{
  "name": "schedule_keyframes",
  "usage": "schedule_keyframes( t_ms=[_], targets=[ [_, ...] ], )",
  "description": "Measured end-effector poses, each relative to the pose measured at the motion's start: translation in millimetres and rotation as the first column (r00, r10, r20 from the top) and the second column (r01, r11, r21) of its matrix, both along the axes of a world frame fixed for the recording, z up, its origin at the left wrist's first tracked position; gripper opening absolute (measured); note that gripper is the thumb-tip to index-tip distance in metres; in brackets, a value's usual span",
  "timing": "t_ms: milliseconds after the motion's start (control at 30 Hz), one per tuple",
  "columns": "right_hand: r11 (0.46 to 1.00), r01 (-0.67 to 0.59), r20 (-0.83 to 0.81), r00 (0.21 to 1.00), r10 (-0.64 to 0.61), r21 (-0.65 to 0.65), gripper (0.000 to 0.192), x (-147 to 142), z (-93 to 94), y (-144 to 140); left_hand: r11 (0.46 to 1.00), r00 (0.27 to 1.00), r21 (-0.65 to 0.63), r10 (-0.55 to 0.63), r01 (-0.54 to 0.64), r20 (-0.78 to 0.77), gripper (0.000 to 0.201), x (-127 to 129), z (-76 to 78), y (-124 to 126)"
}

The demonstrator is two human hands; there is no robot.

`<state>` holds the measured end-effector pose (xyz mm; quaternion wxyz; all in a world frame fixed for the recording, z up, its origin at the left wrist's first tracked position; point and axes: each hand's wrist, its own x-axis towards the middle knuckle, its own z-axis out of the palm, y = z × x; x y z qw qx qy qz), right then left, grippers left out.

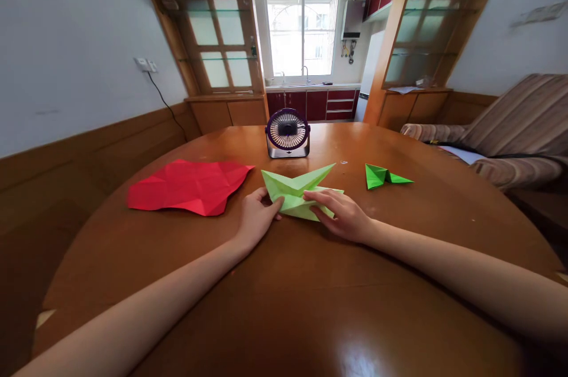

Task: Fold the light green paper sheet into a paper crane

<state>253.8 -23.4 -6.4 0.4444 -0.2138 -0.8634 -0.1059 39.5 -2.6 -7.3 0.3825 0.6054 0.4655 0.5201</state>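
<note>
The purple-rimmed fan (288, 130) stood upright on the brown wooden surface (284, 306), its grille turned towards the person. Directly on the near side of the fan, and apart from it, lay the light green paper (295, 183), folded, with two pointed flaps spread in a V.

The left hand (256, 218) gripped the paper's left side, thumb on top and the other fingers curled around the edge. The right hand (345, 215) reached in from nearer and to the right of the fan, its fingers bent over the paper and touching it; I could not tell whether they pinched a layer or only pressed on it.

To the near left of the fan, a red sheet (190, 187) lay spread out, creased all over (its right corner drew out to a point towards the green paper). To the near right of the fan sat a smaller bright green folded piece (377, 177), with a thin tip pointing away from the fan.

Well beyond the fan were a window (302, 31) and dark red cupboards (316, 105); far to its right stood a striped armchair (523, 122).
</note>
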Motion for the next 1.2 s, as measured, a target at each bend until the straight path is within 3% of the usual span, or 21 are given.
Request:
schedule_keyframes(
  t_ms=[133,233,467,633,700,767,867,933,1000,1100,1200],
  targets=[
    [0.998,-0.025,-0.023,0.999,0.027,0.066,0.044,-2,5.6,-2,0.99,0.99,0.139,-0.009,0.028,-0.141,0.022,1,-3.2,-2],
    [0.996,-0.048,-0.017,0.999,0.05,0.075,0.046,-3,11.3,-5,0.977,0.987,0.195,-0.05,0.08,-0.156,0.021,4,-2.4,-5],
    [0.994,-0.099,0.003,0.995,0.099,0.04,0.049,-6,11.8,-7,0.992,0.992,0.066,-0.115,0.111,0.06,0.023,9,-1.2,-9],
    [0.978,-0.165,-0.017,0.986,0.165,-0.127,0.048,-2,18.3,-16,0.995,0.955,-0.06,-0.065,0.086,0.29,0.032,6,-4.0,-2],
    [0.952,-0.222,-0.102,0.974,0.204,-0.209,0.044,0,24.2,-19,0.992,0.927,-0.081,-0.056,0.093,0.372,0.037,3,-4.1,2],
    [0.924,-0.268,-0.289,0.939,0.187,-0.273,0.035,2,31.3,-19,0.991,0.911,-0.098,-0.043,0.091,0.409,0.039,0,-3.9,4],
    [0.9,-0.303,-0.595,0.801,0.063,-0.313,0.025,5,42.0,-9,0.989,0.91,-0.126,-0.017,0.076,0.415,0.037,-3,-3.2,6],
    [0.88,-0.324,-0.707,0.707,-0.018,-0.346,0.02,9,45.5,3,0.988,0.912,-0.132,-0.014,0.074,0.409,0.035,-3,-2.4,7],
    [0.821,-0.37,-0.727,0.682,-0.077,-0.435,0.016,16,43.4,17,0.988,0.917,-0.132,-0.021,0.08,0.399,0.035,-2,-1.5,6],
    [0.675,-0.403,-0.683,0.701,-0.207,-0.618,0.014,26,32.1,36,0.987,0.919,-0.136,-0.022,0.082,0.393,0.033,-2,-0.7,7],
    [0.556,-0.522,-0.728,0.64,-0.246,-0.646,0.024,34,22.4,46,0.988,0.918,-0.137,-0.017,0.077,0.395,0.033,-3,-1.1,9]
  ],
)
